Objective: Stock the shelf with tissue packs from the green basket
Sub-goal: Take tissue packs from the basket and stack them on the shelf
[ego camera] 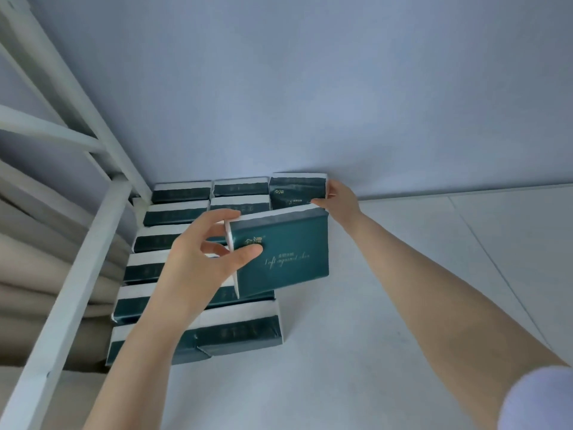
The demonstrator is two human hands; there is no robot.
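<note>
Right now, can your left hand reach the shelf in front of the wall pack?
Probably yes: the left hand holds its pack just before that wall pack, over bare shelf; the right hand sits close.

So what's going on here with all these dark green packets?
A person is stocking a white shelf with dark green tissue packs. The left hand grips a tilted pack by its end, over the rows already laid down. The right hand holds a rear pack standing against the back wall. The stored packs fill the shelf's left side, beside the white frame. The green basket is not in view.
</note>
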